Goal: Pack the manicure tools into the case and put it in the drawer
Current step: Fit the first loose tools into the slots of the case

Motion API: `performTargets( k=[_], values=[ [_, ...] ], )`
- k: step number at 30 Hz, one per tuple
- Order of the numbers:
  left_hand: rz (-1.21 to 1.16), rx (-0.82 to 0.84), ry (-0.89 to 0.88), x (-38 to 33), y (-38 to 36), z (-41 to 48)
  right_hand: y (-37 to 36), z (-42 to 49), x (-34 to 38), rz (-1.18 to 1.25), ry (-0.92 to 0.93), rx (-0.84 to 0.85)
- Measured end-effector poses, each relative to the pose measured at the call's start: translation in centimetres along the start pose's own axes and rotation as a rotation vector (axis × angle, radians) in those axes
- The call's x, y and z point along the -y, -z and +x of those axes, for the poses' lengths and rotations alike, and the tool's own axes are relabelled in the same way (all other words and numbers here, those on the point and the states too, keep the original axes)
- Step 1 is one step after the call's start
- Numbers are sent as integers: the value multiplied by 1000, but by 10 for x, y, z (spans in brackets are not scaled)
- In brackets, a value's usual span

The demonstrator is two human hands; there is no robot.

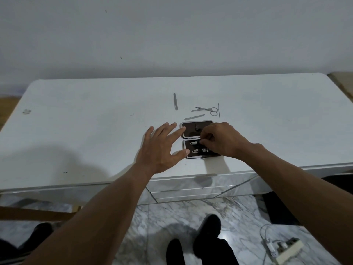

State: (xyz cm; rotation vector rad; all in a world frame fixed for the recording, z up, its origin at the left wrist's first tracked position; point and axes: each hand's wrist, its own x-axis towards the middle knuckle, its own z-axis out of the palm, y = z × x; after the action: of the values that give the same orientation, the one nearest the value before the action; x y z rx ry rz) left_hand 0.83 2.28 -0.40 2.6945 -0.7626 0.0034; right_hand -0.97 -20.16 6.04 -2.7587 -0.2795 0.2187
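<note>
- The case (191, 131) lies open flat near the front edge of the white worktop (95, 121), with silver tools tucked in its near half.
- The right hand (219, 139) is curled over that half, fingertips pinched together on a metal tool (193, 143).
- The left hand (160, 148) is spread wide, with fingertips and thumb touching the case's left edge.
- Just beyond the case lie a nail file (194, 117), scissors (207, 110), a thin rod (219, 110) and tweezers (175, 101).
</note>
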Motion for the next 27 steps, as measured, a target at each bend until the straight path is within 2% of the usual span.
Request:
performTargets(
  k=[8,17,23,27],
  values=[
    [15,1,3,0,1,1,29,25,-11,-38,-103,-73],
    [23,7,21,-2,4,1,34,64,-48,-129,-333,-105],
    [4,1,33,-3,4,1,36,83,-53,-118,-339,1],
    [19,3,36,-3,3,2,41,90,-49,-206,-269,73]
  ],
)
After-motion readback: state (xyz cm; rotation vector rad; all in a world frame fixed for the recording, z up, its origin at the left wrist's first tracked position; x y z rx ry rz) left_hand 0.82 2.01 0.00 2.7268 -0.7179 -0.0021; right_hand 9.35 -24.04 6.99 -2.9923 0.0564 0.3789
